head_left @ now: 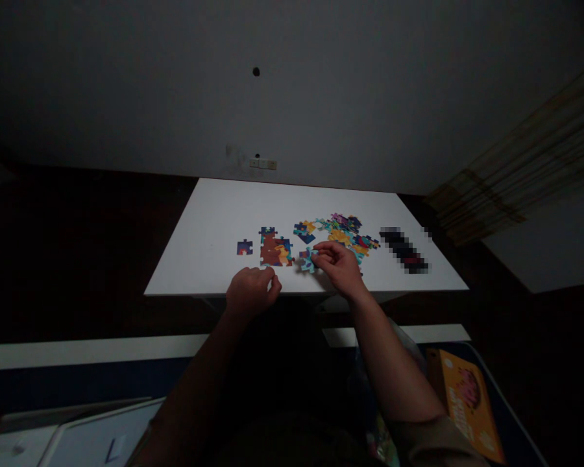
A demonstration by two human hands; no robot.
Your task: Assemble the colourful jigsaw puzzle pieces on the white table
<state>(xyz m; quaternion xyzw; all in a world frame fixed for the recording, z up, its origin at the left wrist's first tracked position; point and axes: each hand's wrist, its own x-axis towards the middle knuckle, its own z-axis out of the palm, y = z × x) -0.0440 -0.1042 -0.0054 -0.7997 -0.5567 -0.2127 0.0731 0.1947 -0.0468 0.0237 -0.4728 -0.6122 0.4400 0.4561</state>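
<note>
Between the thumb and fingers of my right hand (339, 266) is a light blue puzzle piece (307, 260), held just above the table. To its left lies a joined patch of brown, dark blue and orange puzzle pieces (272, 251). My left hand (251, 290) rests at the table's front edge below this patch, its fingers curled closed. A sliver of teal shows by its fingertips, but whatever the fingers hold, if anything, is hidden. A single dark blue piece (244, 248) lies left of the patch.
A heap of loose colourful pieces (339, 237) spreads beyond my right hand on the white table (209, 214). A blurred-out dark object (403, 250) lies to the right. An orange box (470, 402) sits at lower right. A wall stands behind the table.
</note>
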